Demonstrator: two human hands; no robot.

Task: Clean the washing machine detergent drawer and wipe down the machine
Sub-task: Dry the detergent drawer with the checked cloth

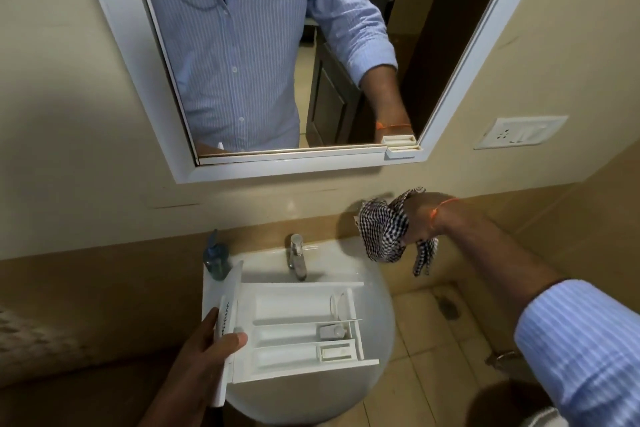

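1. Count: one detergent drawer point(298, 333), one checked cloth point(384, 232), one tap point(297, 255), one basin point(377, 291), one blue bottle point(215, 258), one mirror point(277, 55), one wall socket plate point(519, 132).
2. My left hand point(207, 354) grips the drawer by its front panel, thumb over the top edge, fingers behind the face. Grip firm.
3. My right hand point(424, 218) is clenched around the cloth, held up in the air to the right of the tap, clear of the basin. Two loose ends hang below my fist.
4. The drawer is held level over the basin, just in front of the tap, front panel to the left. Whether its underside rests on the basin rim, I cannot tell.
5. Drawer: white hard plastic, rectangular, three long compartments side by side. The two nearer ones each hold a small white insert at the right end; the far one has a rounded flap there.
6. Cloth: soft woven fabric, fine dark-and-white check, crumpled.
7. Basin: glossy white ceramic, rounded front. Tap: polished metal, upright.
8. Bottle: translucent blue, standing on the basin's rear left corner; top is blurred, possibly a pump.
9. Mirror: white frame.
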